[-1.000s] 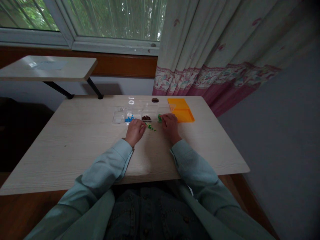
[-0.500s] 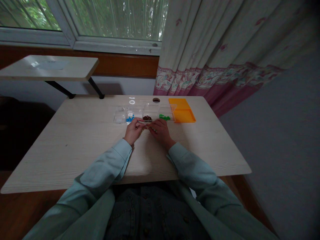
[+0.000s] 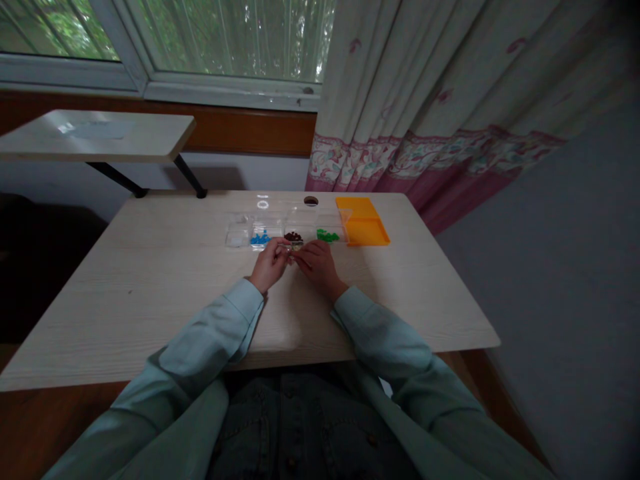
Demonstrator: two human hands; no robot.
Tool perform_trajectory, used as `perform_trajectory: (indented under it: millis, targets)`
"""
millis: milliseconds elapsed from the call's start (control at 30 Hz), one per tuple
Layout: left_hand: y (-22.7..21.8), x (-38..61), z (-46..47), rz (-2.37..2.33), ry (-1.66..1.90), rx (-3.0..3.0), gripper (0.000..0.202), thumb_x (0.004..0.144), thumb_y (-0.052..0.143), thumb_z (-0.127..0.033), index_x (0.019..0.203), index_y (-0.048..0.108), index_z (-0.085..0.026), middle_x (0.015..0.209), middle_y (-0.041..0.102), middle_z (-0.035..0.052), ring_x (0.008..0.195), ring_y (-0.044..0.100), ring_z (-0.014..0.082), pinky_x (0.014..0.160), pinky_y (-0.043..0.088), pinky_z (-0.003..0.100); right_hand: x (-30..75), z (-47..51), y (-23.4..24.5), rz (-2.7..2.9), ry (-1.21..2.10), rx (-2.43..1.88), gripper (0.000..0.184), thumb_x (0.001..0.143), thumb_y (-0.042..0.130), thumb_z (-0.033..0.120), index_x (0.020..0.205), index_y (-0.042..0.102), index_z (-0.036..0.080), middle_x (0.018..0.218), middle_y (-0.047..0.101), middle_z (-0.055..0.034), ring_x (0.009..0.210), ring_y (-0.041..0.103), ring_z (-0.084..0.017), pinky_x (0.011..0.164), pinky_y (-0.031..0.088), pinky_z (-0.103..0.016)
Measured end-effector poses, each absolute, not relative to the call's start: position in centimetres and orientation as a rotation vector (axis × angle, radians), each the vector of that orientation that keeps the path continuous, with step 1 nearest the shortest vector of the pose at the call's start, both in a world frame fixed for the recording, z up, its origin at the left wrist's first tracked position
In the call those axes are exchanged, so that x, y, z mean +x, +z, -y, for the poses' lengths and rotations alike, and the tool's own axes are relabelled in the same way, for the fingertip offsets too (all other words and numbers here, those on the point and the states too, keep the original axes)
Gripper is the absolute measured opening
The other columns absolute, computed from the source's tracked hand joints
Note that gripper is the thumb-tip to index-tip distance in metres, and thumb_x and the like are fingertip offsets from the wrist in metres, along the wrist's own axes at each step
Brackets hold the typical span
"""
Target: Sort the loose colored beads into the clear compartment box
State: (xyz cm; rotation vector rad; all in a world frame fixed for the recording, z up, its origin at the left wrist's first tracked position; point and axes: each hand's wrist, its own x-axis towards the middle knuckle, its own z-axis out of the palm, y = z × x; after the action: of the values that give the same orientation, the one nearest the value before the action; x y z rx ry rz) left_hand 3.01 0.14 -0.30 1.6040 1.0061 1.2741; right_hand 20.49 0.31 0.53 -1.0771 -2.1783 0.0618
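My left hand [image 3: 269,265] and my right hand [image 3: 320,267] meet just in front of a row of clear plastic boxes. Both are closed, fingertips pinched close together over something small and thin that I cannot make out. Behind them, small blue pieces [image 3: 260,238] lie in one clear compartment, dark brown beads [image 3: 294,237] in the middle one, and green pieces [image 3: 327,236] in the one to the right. At the left end of the row sits a clear box [image 3: 237,237] whose contents, if any, do not show.
An orange open case [image 3: 367,232] lies at the right end of the boxes on the pale wooden table [image 3: 175,300]. A raised shelf [image 3: 150,137] on black legs stands at the back left. Behind the table hang curtains [image 3: 400,140].
The thin light strip seen between my fingers is less visible now. My fingertips have shifted slightly; the boxes stay in place on the table.
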Motion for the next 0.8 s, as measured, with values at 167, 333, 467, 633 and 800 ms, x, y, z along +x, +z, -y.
perform_trajectory:
  millis: [167, 333, 467, 633, 800]
  targets:
    - [-0.1, 3.0, 0.2, -1.084, 1.245, 1.647, 0.024, 0.092, 0.05, -0.038, 0.107, 0.051, -0.02, 0.067, 0.056, -0.0033, 0.059, 0.055, 0.0105, 0.058, 0.043, 0.022, 20.4, -0.3, 0.4, 2.184, 0.038, -1.083, 0.022, 0.093, 0.053, 0.034, 0.097, 0.074, 0.028, 0.089, 0.069, -0.0039, 0.095, 0.055, -0.019, 0.091, 0.04, -0.036]
    - [-0.2, 3.0, 0.3, -1.151, 1.25, 1.694, 0.024, 0.092, 0.049, -0.037, 0.108, 0.053, -0.02, 0.069, 0.056, -0.0026, 0.059, 0.052, 0.0105, 0.056, 0.04, 0.022, 20.4, -0.2, 0.4, 2.158, 0.038, -1.056, 0.022, 0.093, 0.053, 0.034, 0.094, 0.073, 0.026, 0.089, 0.068, -0.0042, 0.095, 0.054, -0.019, 0.091, 0.039, -0.035]
    - [-0.2, 2.8, 0.2, -1.239, 1.289, 1.706, 0.022, 0.093, 0.047, -0.036, 0.106, 0.055, -0.021, 0.067, 0.053, -0.0034, 0.058, 0.051, 0.0103, 0.056, 0.039, 0.022, 21.4, -0.8, 0.7, 2.116, 0.026, -1.136, 0.02, 0.092, 0.055, 0.035, 0.092, 0.073, 0.026, 0.088, 0.069, -0.004, 0.095, 0.055, -0.019, 0.091, 0.039, -0.037]
    - [-0.7, 2.6, -0.2, -1.276, 1.328, 1.694, 0.024, 0.093, 0.046, -0.038, 0.107, 0.056, -0.021, 0.07, 0.055, -0.0023, 0.06, 0.05, 0.0108, 0.056, 0.038, 0.022, 24.8, -2.8, 0.7, 1.908, -0.048, -1.328, 0.025, 0.093, 0.054, 0.037, 0.092, 0.074, 0.022, 0.087, 0.069, -0.0055, 0.092, 0.056, -0.02, 0.09, 0.039, -0.038]
    - [-0.8, 2.5, -0.2, -1.26, 1.319, 1.738, 0.027, 0.093, 0.045, -0.04, 0.108, 0.056, -0.021, 0.073, 0.055, -0.0011, 0.062, 0.05, 0.0119, 0.059, 0.039, 0.023, 26.5, -3.9, 0.2, 1.808, -0.08, -1.493, 0.029, 0.093, 0.053, 0.04, 0.091, 0.074, 0.02, 0.091, 0.068, -0.0072, 0.094, 0.055, -0.021, 0.09, 0.037, -0.039]
